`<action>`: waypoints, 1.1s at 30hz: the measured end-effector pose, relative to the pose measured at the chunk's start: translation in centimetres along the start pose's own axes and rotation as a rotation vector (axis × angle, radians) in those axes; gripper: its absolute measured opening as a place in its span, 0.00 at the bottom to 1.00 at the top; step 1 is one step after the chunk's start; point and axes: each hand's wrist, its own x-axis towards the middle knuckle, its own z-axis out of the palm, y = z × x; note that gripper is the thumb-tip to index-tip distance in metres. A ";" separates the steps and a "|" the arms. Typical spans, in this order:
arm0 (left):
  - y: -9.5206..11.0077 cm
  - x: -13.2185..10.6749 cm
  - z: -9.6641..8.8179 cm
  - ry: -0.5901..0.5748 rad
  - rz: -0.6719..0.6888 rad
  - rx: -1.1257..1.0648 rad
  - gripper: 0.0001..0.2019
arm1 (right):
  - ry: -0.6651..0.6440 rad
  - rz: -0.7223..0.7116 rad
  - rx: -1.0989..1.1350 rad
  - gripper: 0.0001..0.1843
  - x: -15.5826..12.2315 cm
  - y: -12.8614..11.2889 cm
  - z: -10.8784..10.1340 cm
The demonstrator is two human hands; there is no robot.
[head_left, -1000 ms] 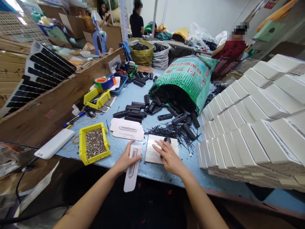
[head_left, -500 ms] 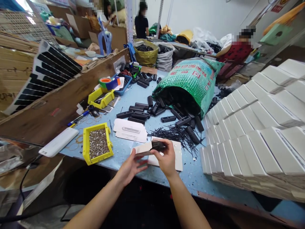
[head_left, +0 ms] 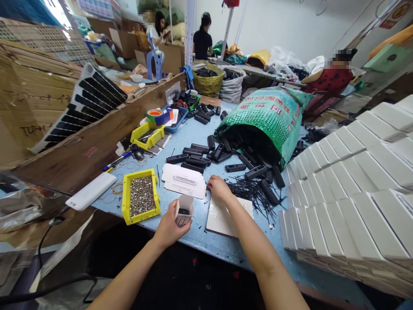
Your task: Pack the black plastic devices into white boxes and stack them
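Observation:
My left hand (head_left: 170,224) is wrapped round a small white cardboard box (head_left: 183,220), its top flap raised. A black device (head_left: 183,211) shows inside the open end. My right hand (head_left: 219,187) reaches to the table at the left end of a pile of thin black sticks (head_left: 247,189). Its fingers are pinched together, and what lies between them, if anything, is too small to make out. Under the right wrist is a white pad (head_left: 222,218). A flattened white box (head_left: 184,181) with a printed drawing lies just left of the right fingertips.
A yellow bin (head_left: 125,202) of small metal parts stands at left. Black plastic cases (head_left: 196,160) lie before a green woven sack (head_left: 261,112). Stacked white boxes (head_left: 338,215) rise at right, and a wooden board (head_left: 80,146) edges the left. Several people sit or stand farther back.
The black device, partly out of the box before, is now inside it. My right hand has let go and moved to the sticks. My left hand has tilted the box's open end up.

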 end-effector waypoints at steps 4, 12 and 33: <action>0.5 1.2 0.4 -0.123 0.110 0.050 0.38 | 0.034 -0.003 -0.061 0.07 -1.8 1.9 -2.1; 1.8 2.2 3.0 -0.190 0.166 0.021 0.40 | -0.091 -0.115 -0.201 0.13 -1.4 1.3 -1.3; 1.0 1.3 3.5 -0.219 0.087 0.036 0.47 | 0.376 0.045 0.675 0.09 -9.4 -6.6 -2.3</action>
